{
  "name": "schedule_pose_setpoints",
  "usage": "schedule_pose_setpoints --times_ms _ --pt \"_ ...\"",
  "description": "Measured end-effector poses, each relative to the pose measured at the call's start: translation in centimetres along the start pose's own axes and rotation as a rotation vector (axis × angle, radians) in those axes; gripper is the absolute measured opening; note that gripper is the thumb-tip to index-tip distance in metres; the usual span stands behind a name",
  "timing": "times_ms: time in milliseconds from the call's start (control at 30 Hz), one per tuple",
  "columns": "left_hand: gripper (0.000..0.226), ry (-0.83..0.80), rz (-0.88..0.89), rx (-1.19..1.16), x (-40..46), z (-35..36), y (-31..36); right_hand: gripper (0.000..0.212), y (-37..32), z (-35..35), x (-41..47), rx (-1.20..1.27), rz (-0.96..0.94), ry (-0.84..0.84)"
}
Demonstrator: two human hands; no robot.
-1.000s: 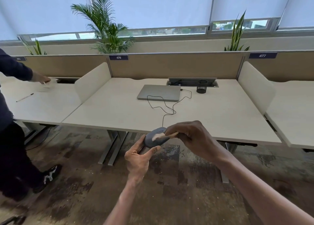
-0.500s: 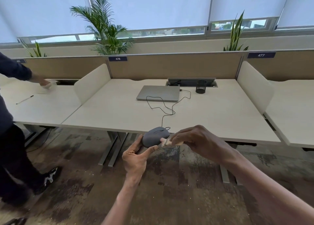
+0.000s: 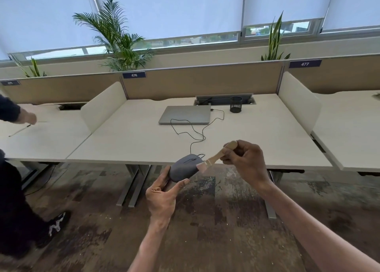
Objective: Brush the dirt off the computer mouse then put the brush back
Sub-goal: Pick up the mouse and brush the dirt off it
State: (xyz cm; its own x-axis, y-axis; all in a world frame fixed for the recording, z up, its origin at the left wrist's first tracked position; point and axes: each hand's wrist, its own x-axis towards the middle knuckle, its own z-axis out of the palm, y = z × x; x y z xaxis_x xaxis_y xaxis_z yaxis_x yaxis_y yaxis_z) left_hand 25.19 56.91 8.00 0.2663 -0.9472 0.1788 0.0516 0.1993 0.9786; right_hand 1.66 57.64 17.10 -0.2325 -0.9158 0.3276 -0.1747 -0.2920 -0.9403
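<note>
- The grey wired computer mouse point(image 3: 186, 167) is held in the air just in front of the near edge of the surface point(image 3: 127, 144), over the carpeted floor point(image 3: 205, 230).
- Its long axis runs from lower left to upper right; the scroll-wheel end and black cable point(image 3: 193, 134) point up and away toward the closed laptop point(image 3: 185, 115).
- The left hand point(image 3: 162, 197) holds the mouse from below, its grip narrow: thumb on the near side, fingers curled at the far-left side.
- The right hand point(image 3: 245, 163) pinches the wooden brush point(image 3: 216, 157) by its handle, the fingers curled round it.
- The brush lies on a diagonal, handle end up and right, pale bristles down and left, touching the mouse's right edge.
- Compared with half a second ago, the handle now shows clear of the right hand, which sits higher and further right; the bristles have shifted to the mouse's right flank.
- A black mesh pen cup point(image 3: 236, 104) stands right of the laptop.
- At the left desk, another person's hand point(image 3: 28, 118) has moved nearer the pen point(image 3: 19, 130).
</note>
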Motion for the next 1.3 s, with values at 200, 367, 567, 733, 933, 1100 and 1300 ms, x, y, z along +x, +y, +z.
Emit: schedule_pose_setpoints --times_ms 200,367,567,733,933,1100,1300 --pt "0.066 0.008 0.011 -0.047 -0.6 0.1 -0.6 0.006 0.7 -1.1 1.6 -0.17 -0.047 0.143" --pt "0.068 -0.023 0.018 -0.075 -1.5 0.8 -0.9 0.006 0.1 0.0 3.3 -0.151 -0.005 0.14" --pt "0.07 -0.012 0.027 -0.1 -2.0 1.4 -0.9 0.008 1.5 -1.7 4.3 -0.402 0.064 0.113" --pt "0.071 0.066 0.06 -0.117 -1.9 2.5 -0.9 0.007 3.5 -3.8 4.1 -0.458 0.056 0.129" --pt "0.068 0.142 0.083 -0.134 -2.2 5.6 -1.5 0.006 6.6 -6.9 4.1 -0.42 0.128 0.102" --pt "0.066 0.213 0.083 -0.165 -1.8 9.5 -2.0 0.014 8.7 -10.0 4.3 -0.396 0.172 0.095" --pt "0.059 0.28 0.11 -0.173 -0.5 15.2 -2.3 0.004 10.6 -14.4 5.8 -0.408 0.176 0.083"
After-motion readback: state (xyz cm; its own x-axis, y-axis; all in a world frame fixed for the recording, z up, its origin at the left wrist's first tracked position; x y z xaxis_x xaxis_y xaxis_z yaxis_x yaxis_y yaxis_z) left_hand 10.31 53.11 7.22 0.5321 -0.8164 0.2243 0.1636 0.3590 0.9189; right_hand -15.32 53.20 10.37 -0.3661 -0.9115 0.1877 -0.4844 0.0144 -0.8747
